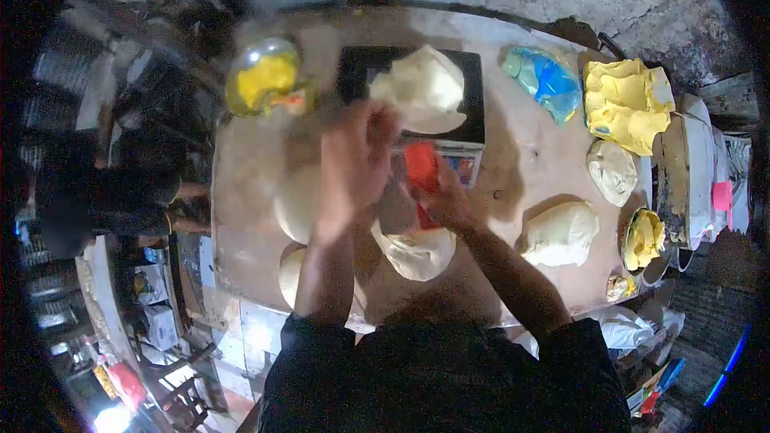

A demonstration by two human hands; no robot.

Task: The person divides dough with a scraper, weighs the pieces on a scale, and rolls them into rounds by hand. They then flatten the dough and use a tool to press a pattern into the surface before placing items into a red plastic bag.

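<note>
**A:** Rough concrete floor surrounds a brown worktable (513,156). What sits in the middle?

**B:** A black scale (475,80) at the far side. A big dough lump (421,88) rests on its platform, probably so the display facing the person can read its weight.

**A:** And the hands?

**B:** The right hand (447,202) grips a red scraper (421,167), held upright just in front of the scale. The left hand (353,162) hovers over the scale's near edge, beside the weighed lump. It is blurred, with fingers curled downward, and I cannot tell whether it pinches any dough.

**A:** Where is the rest of the dough?

**B:** One cut mass (417,255) lies right below the hands, close to the body and within easy reach of the scraper. Rounded portions (295,207) lie at the left, partly behind the left forearm. Another portion (560,232) lies well apart at the right, as if set aside.

**A:** Anything else?

**B:** A glass bowl (265,78) holding something yellow stands left of the scale. A blue bag (549,80) and a yellow sheet (627,104) lie toward the right edge, clear of the hands.
</note>
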